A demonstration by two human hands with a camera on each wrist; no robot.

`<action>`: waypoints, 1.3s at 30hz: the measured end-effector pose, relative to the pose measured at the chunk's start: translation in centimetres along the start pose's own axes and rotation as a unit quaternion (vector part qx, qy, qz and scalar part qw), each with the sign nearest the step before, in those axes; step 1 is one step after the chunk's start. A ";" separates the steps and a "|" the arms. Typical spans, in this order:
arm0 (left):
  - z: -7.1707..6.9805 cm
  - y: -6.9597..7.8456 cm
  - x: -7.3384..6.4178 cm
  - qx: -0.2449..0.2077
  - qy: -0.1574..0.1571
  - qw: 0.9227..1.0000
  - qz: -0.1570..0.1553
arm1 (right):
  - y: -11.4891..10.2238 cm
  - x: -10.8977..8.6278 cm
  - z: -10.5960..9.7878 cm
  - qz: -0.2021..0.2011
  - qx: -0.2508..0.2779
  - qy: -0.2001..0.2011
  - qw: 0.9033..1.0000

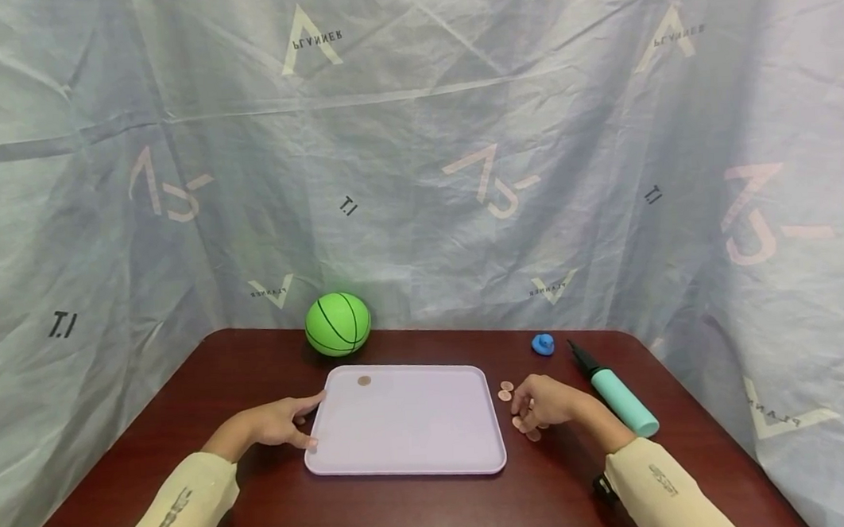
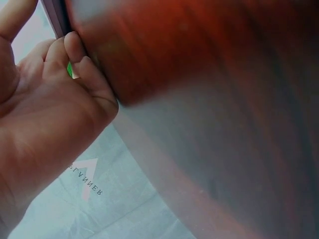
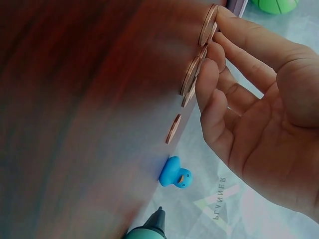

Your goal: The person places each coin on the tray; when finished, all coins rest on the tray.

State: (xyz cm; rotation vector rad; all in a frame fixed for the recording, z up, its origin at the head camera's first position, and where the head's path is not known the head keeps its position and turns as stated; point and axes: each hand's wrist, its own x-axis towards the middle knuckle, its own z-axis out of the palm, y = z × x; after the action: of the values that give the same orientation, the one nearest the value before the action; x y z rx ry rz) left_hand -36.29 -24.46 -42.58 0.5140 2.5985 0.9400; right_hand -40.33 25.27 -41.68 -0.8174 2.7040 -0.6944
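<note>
L hand [image 1: 278, 422], in cream sleeve [image 1: 184, 507], is at 9 o'clock of a pale-lilac rectangular tray [image 1: 409, 423]: thumb & index spread wide, tips on its rim. R hand [image 1: 547, 400] is at 3 o'clock, just off the tray: fingers bent over small round copper-coloured coins [image 1: 534, 435], thumb tip touching one; can't tell if it's pinched.

Counts, L to R: 1 bright-green ball w/ black seams [image 1: 338, 324], tray's 11 o'clock; 1 tray, w/ 1 coin [image 1: 364, 381] lying towards its 11 o'clock corner; 2 coins side by side just past its R edge, R hand's approx. 10 o'clock; at least 3 more at that hand's 7 o'clock, partly hidden, exact no. unclear; 1 small blue toy duck [image 1: 543, 345], tray's 2 o'clock; 1 teal cylinder w/ tapered black tip [image 1: 626, 403], 3 o'clock, beyond R hand.

Surface: glossy dark red-brown wood-look table [image 1: 406, 515], far corners rounded. Room: creased grey-blue sheeting [image 1: 407, 248] at 9, 12 & 3 o'clock, w/ pale shapes & mirrored dark lettering, e.g. "PLANNER".
</note>
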 end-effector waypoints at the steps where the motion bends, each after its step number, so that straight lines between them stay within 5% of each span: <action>1: 0.0 0.0 0.0 0.003 -0.001 1.000 0.001 | 0.0 0.1 0.0 0.002 -0.001 -0.002 1.000; 39: 0.1 0.2 -0.1 -0.001 0.008 1.000 -0.020 | 0.3 -0.2 0.0 0.005 0.012 -0.015 1.000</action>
State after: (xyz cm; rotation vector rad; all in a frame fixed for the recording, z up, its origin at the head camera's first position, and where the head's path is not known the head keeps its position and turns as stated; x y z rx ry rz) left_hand -36.08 -24.32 -42.54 0.4548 2.6121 0.9387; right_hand -40.27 25.61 -41.83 -0.8019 2.6671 -0.7052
